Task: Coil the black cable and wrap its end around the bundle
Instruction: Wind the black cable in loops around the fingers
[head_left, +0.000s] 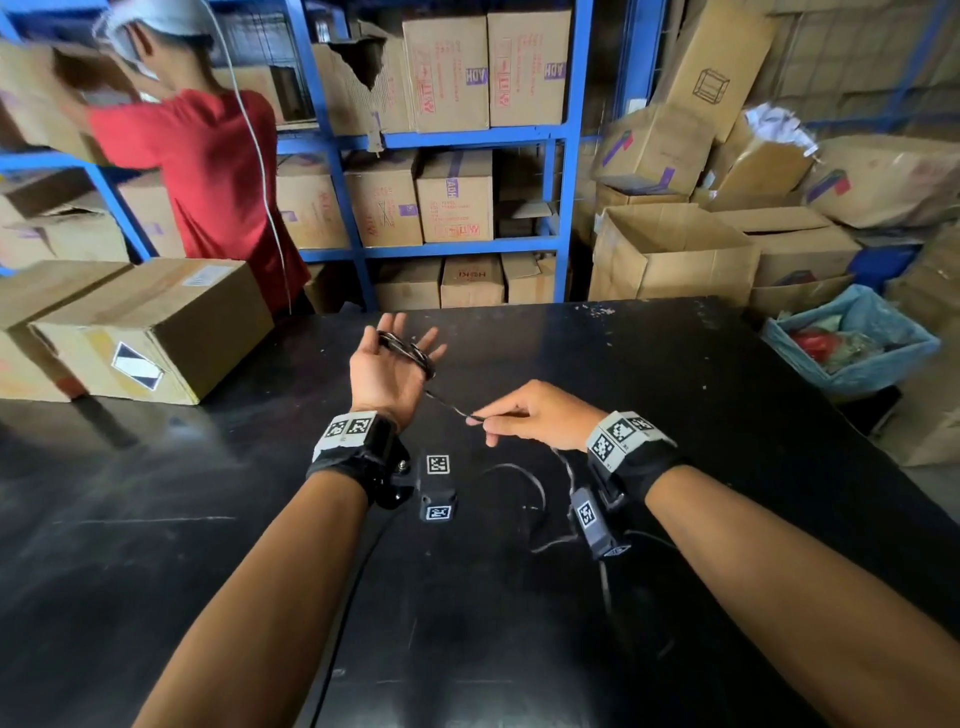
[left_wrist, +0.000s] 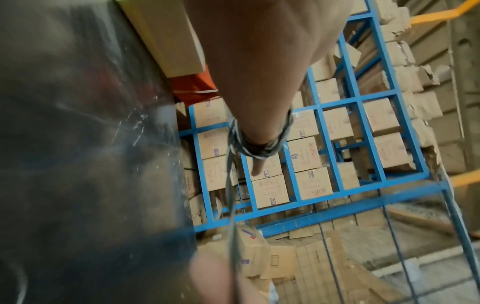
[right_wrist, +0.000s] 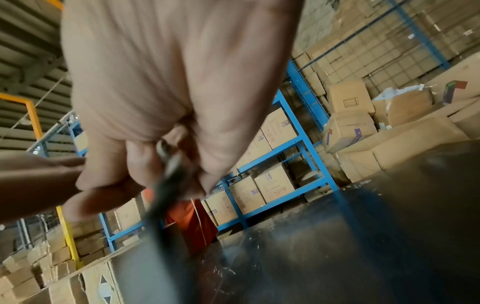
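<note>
Your left hand (head_left: 387, 366), fingers spread, is carrying the black cable (head_left: 410, 351) coils while your right hand (head_left: 530, 415) is pinching the strand, so you're mid-coiling above the table (head_left: 675, 389); next, loop the slack lying near you.

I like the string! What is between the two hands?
A stretch of black cable runs from the left hand to the right hand, above the table; the head view shows it.

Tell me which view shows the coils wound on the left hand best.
The left wrist view: the coils fill its centre, with separate turns visible round the fingers of the left hand. The head view shows the coils small across the fingers. The right wrist view shows only the right hand pinching the cable, no coils.
</note>
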